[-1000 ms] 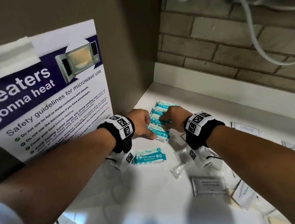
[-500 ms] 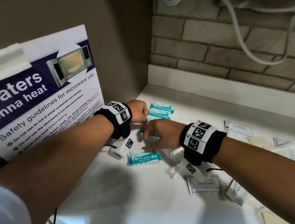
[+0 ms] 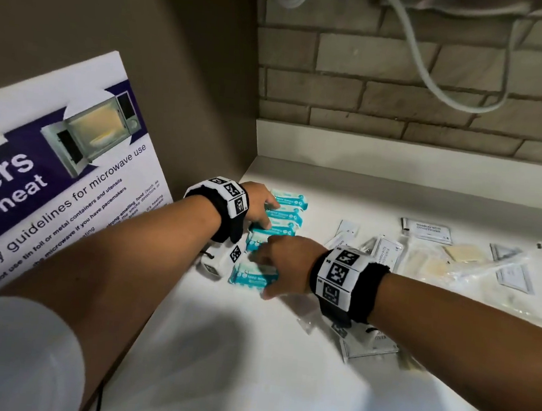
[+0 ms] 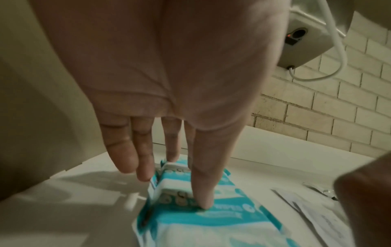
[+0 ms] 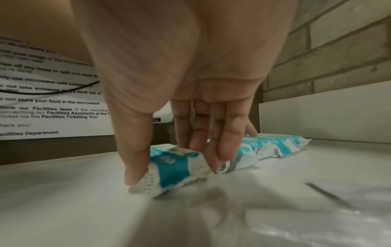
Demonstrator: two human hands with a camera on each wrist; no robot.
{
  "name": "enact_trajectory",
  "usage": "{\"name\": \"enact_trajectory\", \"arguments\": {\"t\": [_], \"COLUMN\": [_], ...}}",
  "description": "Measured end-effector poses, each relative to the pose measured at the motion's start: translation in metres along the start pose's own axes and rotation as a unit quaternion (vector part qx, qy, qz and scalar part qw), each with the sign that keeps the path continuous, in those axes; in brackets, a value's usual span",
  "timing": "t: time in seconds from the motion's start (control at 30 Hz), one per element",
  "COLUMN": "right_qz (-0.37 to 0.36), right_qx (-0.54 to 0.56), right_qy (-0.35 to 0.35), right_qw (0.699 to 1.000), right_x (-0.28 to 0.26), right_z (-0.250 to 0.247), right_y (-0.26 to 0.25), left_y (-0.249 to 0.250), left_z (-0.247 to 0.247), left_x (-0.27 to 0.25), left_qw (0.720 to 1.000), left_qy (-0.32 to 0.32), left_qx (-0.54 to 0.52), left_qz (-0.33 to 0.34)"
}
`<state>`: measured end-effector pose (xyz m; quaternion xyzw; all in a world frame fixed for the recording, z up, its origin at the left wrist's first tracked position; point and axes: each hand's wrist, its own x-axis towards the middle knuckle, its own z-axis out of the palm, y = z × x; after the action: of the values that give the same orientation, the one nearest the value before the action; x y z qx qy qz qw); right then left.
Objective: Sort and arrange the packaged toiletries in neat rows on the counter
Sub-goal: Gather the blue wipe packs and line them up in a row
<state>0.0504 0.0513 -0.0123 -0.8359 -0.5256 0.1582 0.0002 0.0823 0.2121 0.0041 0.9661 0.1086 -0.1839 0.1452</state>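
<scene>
Lining up the wipes packs

My right hand (image 5: 182, 103) pinches the loose teal-and-white soft plastic wipes pack (image 5: 175, 168) on the white counter (image 3: 250, 351), at 6 o'clock from the row of matching packs (image 3: 278, 219). My left hand (image 3: 258, 206) rests flat, fingers straight, on that row. Next I should slide the pack snug against it.

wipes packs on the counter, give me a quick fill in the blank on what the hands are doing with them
1. The right hand pinches the loose wipes pack between its fingers and ____.
2. The left hand rests straight fingers on the ____ of wipes packs.
3. The shampoo sachets lie to the ____ of the wipes packs on the counter.

Missing words: thumb; row; right
</scene>
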Motion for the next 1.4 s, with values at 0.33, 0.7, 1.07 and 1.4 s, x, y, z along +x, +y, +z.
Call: {"name": "enact_trajectory", "arguments": {"t": [0.33,0.7,1.07,1.4], "right_qz": [0.068,0.151,0.230,0.218], "right_qx": [0.038,0.168,0.180,0.181], "right_qy": [0.013,0.106,0.037,0.058], "right_qw": [0.997,0.968,0.956,0.957], "right_x": [0.012,0.027,0.057,0.061], "right_z": [-0.007,-0.033,-0.030,-0.030], "right_y": [0.004,0.046,0.102,0.099], "left_y": [-0.005,-0.007,-0.018,-0.022], "left_z": [0.003,0.002,0.007,0.008], "left_x": [0.002,0.018,0.041,0.046], "left_qw": [0.999,0.986,0.962,0.942], "left_qy": [0.042,0.147,0.062,0.067], "left_qx": [-0.021,-0.064,-0.250,-0.313], "left_qz": [0.009,-0.044,-0.094,-0.104]}}
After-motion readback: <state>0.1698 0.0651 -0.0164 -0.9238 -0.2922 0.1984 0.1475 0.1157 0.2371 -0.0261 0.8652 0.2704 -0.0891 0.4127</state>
